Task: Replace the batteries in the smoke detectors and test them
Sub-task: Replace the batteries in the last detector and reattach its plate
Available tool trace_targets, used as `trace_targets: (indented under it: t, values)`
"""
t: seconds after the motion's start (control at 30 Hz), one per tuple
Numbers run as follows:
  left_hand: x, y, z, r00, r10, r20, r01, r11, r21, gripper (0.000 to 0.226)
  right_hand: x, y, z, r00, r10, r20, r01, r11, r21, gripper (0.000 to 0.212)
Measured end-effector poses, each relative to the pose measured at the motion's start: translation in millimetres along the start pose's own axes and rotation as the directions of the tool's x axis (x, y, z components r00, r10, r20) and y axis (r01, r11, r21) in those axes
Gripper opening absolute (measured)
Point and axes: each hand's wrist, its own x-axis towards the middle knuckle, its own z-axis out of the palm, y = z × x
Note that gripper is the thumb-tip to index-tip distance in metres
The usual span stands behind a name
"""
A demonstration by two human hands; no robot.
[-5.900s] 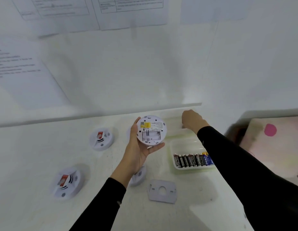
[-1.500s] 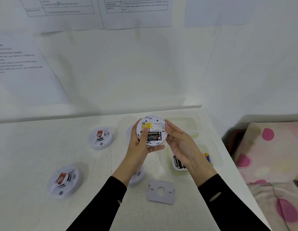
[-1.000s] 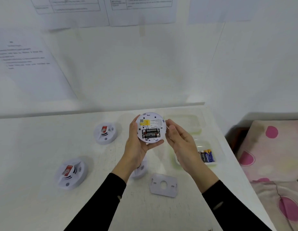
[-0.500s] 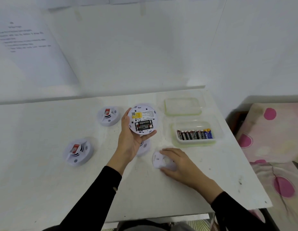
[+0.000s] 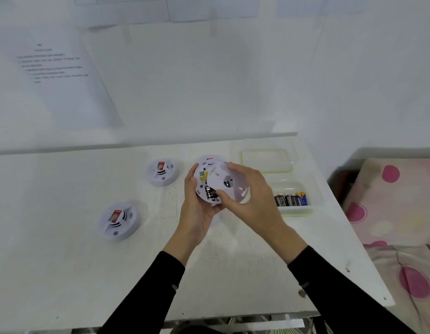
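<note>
My left hand (image 5: 197, 218) holds a round white smoke detector (image 5: 204, 179) above the table, its back toward me. Dark batteries (image 5: 210, 192) sit in its open compartment. With my right hand (image 5: 255, 201) I grip a white mounting plate (image 5: 221, 180) and hold it against the detector's back, covering its right part. Two more detectors lie face up on the table, one (image 5: 162, 171) to the left and one (image 5: 117, 220) nearer the front left. A third detector (image 5: 210, 159) peeks out behind the held one.
A clear tray (image 5: 305, 209) with several spare batteries (image 5: 291, 200) stands at the table's right. Behind it lies a clear lid or empty tray (image 5: 267, 160). Bedding with pink dots (image 5: 397, 213) lies beyond the table's right edge. Papers hang on the wall.
My right hand has lifted the mounting plate off the table and brought it onto the back of the detector. The left hand still holds the detector.
</note>
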Motion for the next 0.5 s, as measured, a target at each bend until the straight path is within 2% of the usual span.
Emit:
trace_targets:
  t: [0.13,0.27,0.37,0.5]
  values:
    - [-1,-3,8,0.999,-0.002,-0.044,0.002,1.0,0.003,0.064,5,-6,18,0.996,0.025,-0.081,-0.025,1.0,0.005,0.055]
    - [-7,-5,20,0.996,0.038,-0.076,-0.046,0.993,-0.108,0.038,6,-9,25,0.987,0.104,-0.126,-0.098,0.993,0.058,0.057]
    - [-8,-6,20,0.997,0.042,-0.065,-0.051,0.989,-0.142,0.035,6,-11,25,0.986,0.108,-0.129,-0.1,0.993,0.066,0.059]
    - [-7,-6,26,0.997,0.027,-0.074,-0.035,0.994,-0.102,0.06,4,-12,23,0.986,0.084,-0.141,-0.077,0.995,0.056,0.06]
